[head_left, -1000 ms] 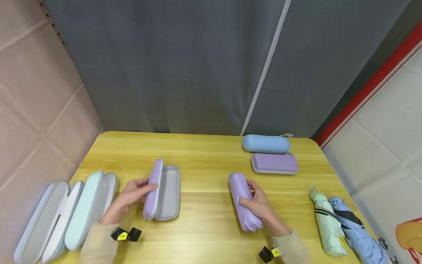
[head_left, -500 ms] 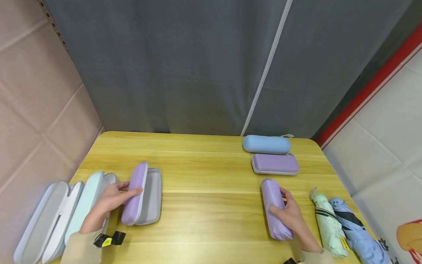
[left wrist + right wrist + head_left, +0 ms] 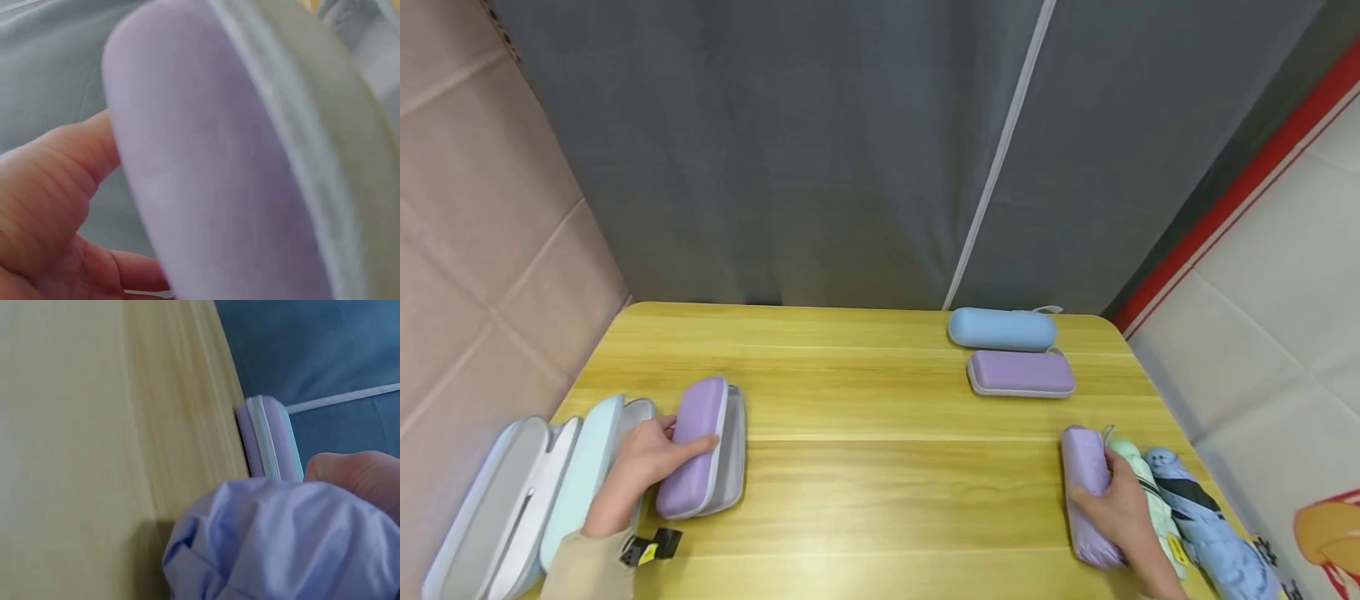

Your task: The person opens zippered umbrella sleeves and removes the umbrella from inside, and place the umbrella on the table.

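My left hand (image 3: pixel 647 457) grips the purple lid of an open zip case (image 3: pixel 696 446) at the left of the table, thumb across the lid. The case's grey inside shows along its right side. In the left wrist view the lid (image 3: pixel 194 144) fills the middle, with thumb and fingers at its left edge. On the right, my right hand (image 3: pixel 1120 504) holds a folded purple umbrella (image 3: pixel 1084 467), thumb lying over it. Its crinkled fabric end (image 3: pixel 281 544) is large in the right wrist view. Beside that hand lie a mint green umbrella (image 3: pixel 1161 512) and a blue umbrella (image 3: pixel 1202 525).
Two open cases, one light blue (image 3: pixel 471 508) and one mint (image 3: pixel 580 475), stand side by side at the left edge. A closed blue case (image 3: pixel 1002 329) and a closed purple case (image 3: pixel 1021 373) lie at the back right of the wooden table (image 3: pixel 865 500).
The left hand has moved the open purple case left, up close to the mint case. The right hand has carried the purple umbrella right, alongside the mint green umbrella.
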`<state>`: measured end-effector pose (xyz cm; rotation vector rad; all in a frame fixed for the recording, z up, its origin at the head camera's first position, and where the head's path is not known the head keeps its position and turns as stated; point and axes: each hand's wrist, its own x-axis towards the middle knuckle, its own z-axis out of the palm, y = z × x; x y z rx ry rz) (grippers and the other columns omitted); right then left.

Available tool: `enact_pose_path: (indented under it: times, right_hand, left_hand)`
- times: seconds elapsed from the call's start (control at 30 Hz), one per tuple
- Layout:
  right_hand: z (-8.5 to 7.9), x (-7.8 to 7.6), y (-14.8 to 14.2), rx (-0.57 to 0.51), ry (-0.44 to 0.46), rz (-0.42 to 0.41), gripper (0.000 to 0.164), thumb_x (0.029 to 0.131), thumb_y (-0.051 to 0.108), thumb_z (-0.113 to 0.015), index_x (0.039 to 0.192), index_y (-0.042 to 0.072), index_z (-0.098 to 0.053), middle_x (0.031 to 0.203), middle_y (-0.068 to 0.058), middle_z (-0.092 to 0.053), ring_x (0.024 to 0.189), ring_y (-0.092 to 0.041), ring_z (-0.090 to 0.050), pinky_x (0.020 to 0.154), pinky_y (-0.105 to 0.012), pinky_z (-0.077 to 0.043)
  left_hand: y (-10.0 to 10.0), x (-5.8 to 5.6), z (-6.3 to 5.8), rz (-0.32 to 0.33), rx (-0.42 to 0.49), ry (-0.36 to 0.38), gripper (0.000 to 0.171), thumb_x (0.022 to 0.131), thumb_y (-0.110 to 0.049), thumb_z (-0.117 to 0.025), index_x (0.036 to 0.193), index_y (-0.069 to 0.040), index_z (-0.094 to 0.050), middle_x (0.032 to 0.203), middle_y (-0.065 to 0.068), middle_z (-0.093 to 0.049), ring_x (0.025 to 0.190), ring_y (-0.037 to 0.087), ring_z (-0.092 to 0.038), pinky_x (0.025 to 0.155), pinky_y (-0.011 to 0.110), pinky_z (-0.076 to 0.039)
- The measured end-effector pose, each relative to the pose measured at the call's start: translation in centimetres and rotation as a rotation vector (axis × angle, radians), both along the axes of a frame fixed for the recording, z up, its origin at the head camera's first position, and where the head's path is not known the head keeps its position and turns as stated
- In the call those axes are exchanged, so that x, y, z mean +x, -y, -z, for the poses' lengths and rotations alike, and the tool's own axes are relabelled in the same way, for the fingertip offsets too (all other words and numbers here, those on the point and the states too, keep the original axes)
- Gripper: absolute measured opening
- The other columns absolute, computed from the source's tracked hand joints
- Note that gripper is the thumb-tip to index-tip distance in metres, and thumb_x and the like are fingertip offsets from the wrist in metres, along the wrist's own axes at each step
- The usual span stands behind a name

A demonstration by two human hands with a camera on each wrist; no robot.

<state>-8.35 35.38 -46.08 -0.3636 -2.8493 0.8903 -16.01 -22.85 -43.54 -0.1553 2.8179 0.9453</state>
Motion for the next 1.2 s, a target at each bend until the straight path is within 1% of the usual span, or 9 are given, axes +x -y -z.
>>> enact_pose_path:
  times: [0.1, 0.2, 0.37, 0.63, 0.8, 0.9, 1.0, 1.1, 1.2]
  right_hand:
    - [0.3, 0.2, -0.4, 0.051, -0.052, -0.009, 0.079, 0.068, 0.005, -0.071, 0.129, -0.023, -0.030, 0.116, -0.042, -0.044, 0.098, -0.051, -0.050, 0.082, -0.058, -0.042]
    - [0.4, 0.2, -0.4, 0.074, -0.086, -0.019, 0.079, 0.065, 0.003, -0.071, 0.127, -0.024, -0.030, 0.115, -0.043, -0.043, 0.098, -0.052, -0.049, 0.081, -0.059, -0.041]
    - [0.4, 0.1, -0.3, 0.095, -0.084, -0.010, 0.083, 0.065, 0.003, -0.071, 0.128, -0.025, -0.025, 0.117, -0.045, -0.039, 0.101, -0.054, -0.044, 0.084, -0.062, -0.038]
    - [0.2, -0.2, -0.2, 0.119, 0.006, -0.004, 0.085, 0.067, 0.004, -0.070, 0.130, -0.026, -0.022, 0.119, -0.046, -0.035, 0.106, -0.056, -0.039, 0.089, -0.063, -0.033]
    - [-0.3, -0.5, -0.2, 0.151, 0.133, -0.020, 0.089, 0.070, 0.010, -0.070, 0.133, -0.024, -0.018, 0.121, -0.047, -0.031, 0.109, -0.058, -0.037, 0.090, -0.065, -0.033]
    - [-0.7, -0.7, -0.3, 0.173, 0.202, -0.034, 0.092, 0.071, 0.014, -0.071, 0.135, -0.022, -0.016, 0.123, -0.047, -0.029, 0.110, -0.058, -0.035, 0.090, -0.065, -0.034]
    - [-0.9, -0.8, -0.3, 0.188, 0.233, -0.047, 0.095, 0.072, 0.017, -0.072, 0.136, -0.022, -0.013, 0.124, -0.047, -0.027, 0.112, -0.059, -0.032, 0.090, -0.066, -0.033]
    - [-0.9, -0.8, -0.3, 0.202, 0.225, -0.059, 0.098, 0.073, 0.019, -0.073, 0.137, -0.021, -0.011, 0.125, -0.047, -0.025, 0.113, -0.060, -0.029, 0.090, -0.067, -0.032]
    - [-0.8, -0.9, -0.5, 0.231, 0.145, -0.093, 0.097, 0.072, 0.020, -0.076, 0.136, -0.020, -0.015, 0.124, -0.047, -0.028, 0.111, -0.061, -0.029, 0.089, -0.068, -0.031]
  left_hand:
    - [0.0, 0.2, 0.1, -0.005, -0.041, -0.032, 0.067, 0.074, -0.046, -0.073, 0.100, 0.014, -0.058, 0.074, 0.016, -0.063, 0.063, 0.022, -0.058, 0.052, 0.031, -0.047]
    - [-0.2, 0.3, 0.2, -0.009, -0.064, -0.066, 0.067, 0.073, -0.046, -0.074, 0.096, 0.014, -0.057, 0.072, 0.016, -0.061, 0.061, 0.023, -0.056, 0.051, 0.033, -0.045]
    - [-0.8, 0.5, 0.2, -0.017, -0.083, -0.096, 0.069, 0.070, -0.048, -0.076, 0.094, 0.014, -0.056, 0.073, 0.018, -0.060, 0.060, 0.024, -0.055, 0.049, 0.034, -0.043]
    - [-1.5, 0.9, 0.2, -0.048, -0.163, -0.117, 0.075, 0.068, -0.049, -0.077, 0.096, 0.016, -0.054, 0.079, 0.027, -0.058, 0.064, 0.030, -0.055, 0.049, 0.040, -0.043]
    - [-2.0, 1.1, 0.4, -0.056, -0.204, -0.113, 0.090, 0.070, -0.053, -0.074, 0.113, 0.021, -0.046, 0.095, 0.037, -0.050, 0.073, 0.041, -0.056, 0.054, 0.050, -0.046]
    - [-2.1, 1.1, 0.6, -0.063, -0.191, -0.132, 0.096, 0.072, -0.052, -0.073, 0.124, 0.021, -0.040, 0.103, 0.039, -0.045, 0.079, 0.045, -0.054, 0.057, 0.054, -0.046]
    - [-2.2, 1.0, 0.7, -0.076, -0.168, -0.149, 0.098, 0.074, -0.051, -0.071, 0.129, 0.021, -0.035, 0.107, 0.038, -0.041, 0.085, 0.047, -0.052, 0.058, 0.056, -0.047]
    - [-2.4, 1.1, 0.7, -0.096, -0.149, -0.209, 0.093, 0.075, -0.046, -0.072, 0.130, 0.020, -0.036, 0.108, 0.036, -0.041, 0.089, 0.048, -0.049, 0.063, 0.058, -0.046]
    - [-3.2, 1.3, 0.5, -0.105, -0.114, -0.368, 0.079, 0.075, -0.032, -0.075, 0.125, 0.020, -0.043, 0.107, 0.036, -0.044, 0.092, 0.049, -0.049, 0.070, 0.060, -0.044]
